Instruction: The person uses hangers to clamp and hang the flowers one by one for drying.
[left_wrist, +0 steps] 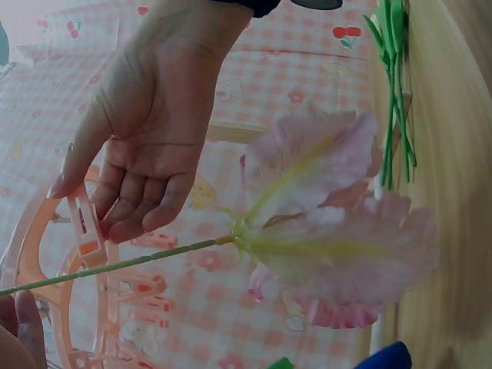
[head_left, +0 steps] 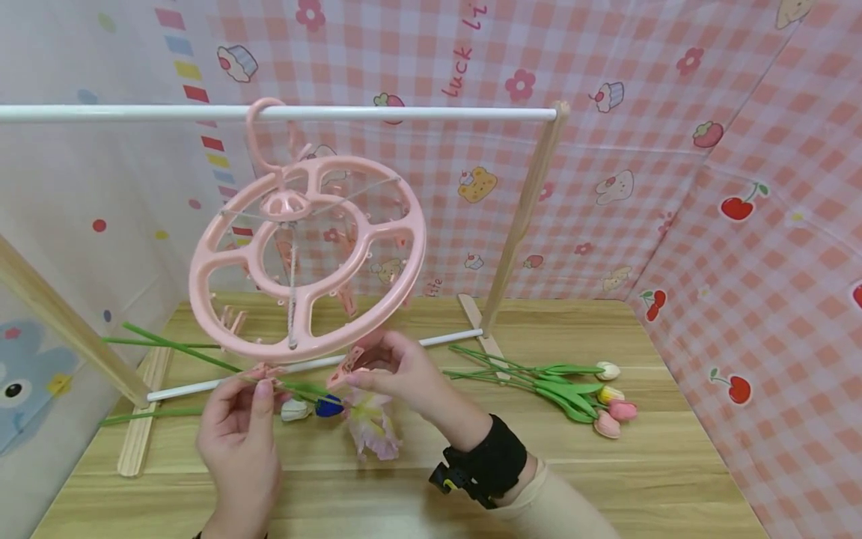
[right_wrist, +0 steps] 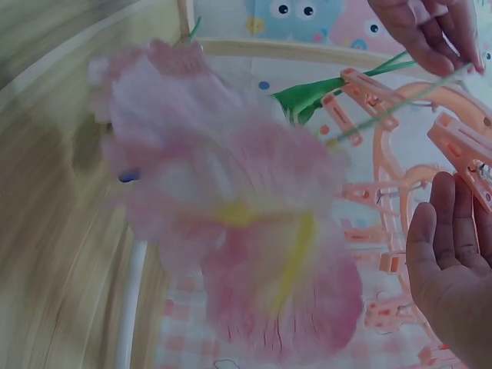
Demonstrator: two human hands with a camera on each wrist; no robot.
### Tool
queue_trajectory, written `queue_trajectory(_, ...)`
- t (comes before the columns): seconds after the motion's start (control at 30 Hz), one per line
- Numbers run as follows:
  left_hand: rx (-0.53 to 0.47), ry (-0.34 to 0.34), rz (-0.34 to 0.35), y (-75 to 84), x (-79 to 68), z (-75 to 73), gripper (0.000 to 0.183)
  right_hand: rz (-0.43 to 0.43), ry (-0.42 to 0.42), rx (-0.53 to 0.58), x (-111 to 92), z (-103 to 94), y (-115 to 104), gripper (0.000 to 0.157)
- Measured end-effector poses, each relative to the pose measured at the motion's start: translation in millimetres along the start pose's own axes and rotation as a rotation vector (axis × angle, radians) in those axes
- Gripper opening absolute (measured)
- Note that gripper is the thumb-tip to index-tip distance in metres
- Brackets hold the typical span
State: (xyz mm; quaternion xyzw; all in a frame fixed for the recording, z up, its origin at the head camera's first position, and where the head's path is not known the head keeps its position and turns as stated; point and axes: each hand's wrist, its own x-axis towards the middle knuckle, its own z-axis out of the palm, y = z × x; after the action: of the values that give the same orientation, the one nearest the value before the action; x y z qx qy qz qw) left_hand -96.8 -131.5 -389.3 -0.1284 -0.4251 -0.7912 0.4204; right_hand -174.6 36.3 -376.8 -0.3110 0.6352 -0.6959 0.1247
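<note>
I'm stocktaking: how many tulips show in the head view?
6. Right: white tulip, yellow tulip, pink tulip, nearer pink tulip. Left of centre: another white tulip, blue tulip. Others may be hidden.

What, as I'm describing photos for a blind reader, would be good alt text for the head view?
The left hand holds a large pale pink flower while the right hand pinches a pink clip, near the front edge of a round pink hanger. The hanger hooks over a white bar. Tulips lie to the right on a wooden table.
</note>
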Motion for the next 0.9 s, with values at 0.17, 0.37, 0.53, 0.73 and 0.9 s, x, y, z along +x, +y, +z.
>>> queue_trajectory(0.17, 0.031, 0.004, 0.001, -0.8, 6.3, 3.3, 0.017, -0.056, -0.010, -0.044, -1, 4.8, -11, 0.027)
queue_trajectory(0.37, 0.007, 0.034, 0.011, 1.3, 14.6, 6.6, 0.017, -0.102, 0.012, -0.117, -1, 2.2, -19, 0.026)
queue_trajectory(0.53, -0.034, 0.078, 0.022, 3.4, 20.3, 10.0, 0.016, -0.092, 0.032, -0.142, 0, -0.7, -20, 0.024)
queue_trajectory(0.73, -0.051, 0.103, 0.046, 5.0, 25.1, 12.9, 0.017, -0.100, 0.033, -0.152, 0, -2.4, -19, 0.023)
queue_trajectory(0.9, -0.055, 0.129, 0.048, 6.4, 27.2, 13.3, 0.017, -0.110, 0.028, -0.164, 1, -2.6, -17, 0.021)
